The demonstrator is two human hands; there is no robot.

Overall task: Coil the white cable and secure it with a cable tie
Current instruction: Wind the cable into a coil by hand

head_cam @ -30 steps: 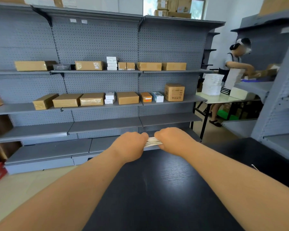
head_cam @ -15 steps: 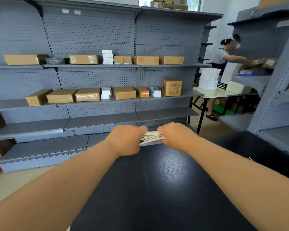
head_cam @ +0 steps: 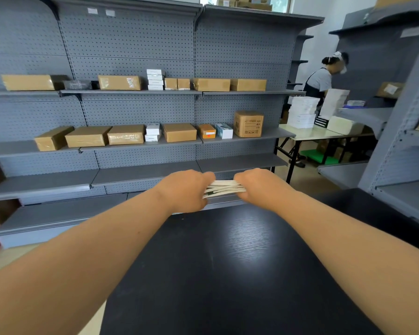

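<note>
The white cable [head_cam: 224,188] is gathered into a flat bundle of several strands, held level above the far edge of the black table [head_cam: 240,274]. My left hand [head_cam: 186,189] is closed around the bundle's left end and my right hand [head_cam: 258,186] around its right end, knuckles up. A small dark piece shows among the strands close to my left hand; I cannot tell if it is a cable tie. The cable's ends are hidden inside my fists.
Grey pegboard shelving [head_cam: 136,112] with several cardboard boxes [head_cam: 179,132] stands just past the table. Another grey rack [head_cam: 397,146] is at the right. A person [head_cam: 323,78] works at a light table [head_cam: 310,134] at the back right.
My hands have drawn slightly apart, so more of the cable bundle shows between them. The view has shifted a little; the person at the back moved.
</note>
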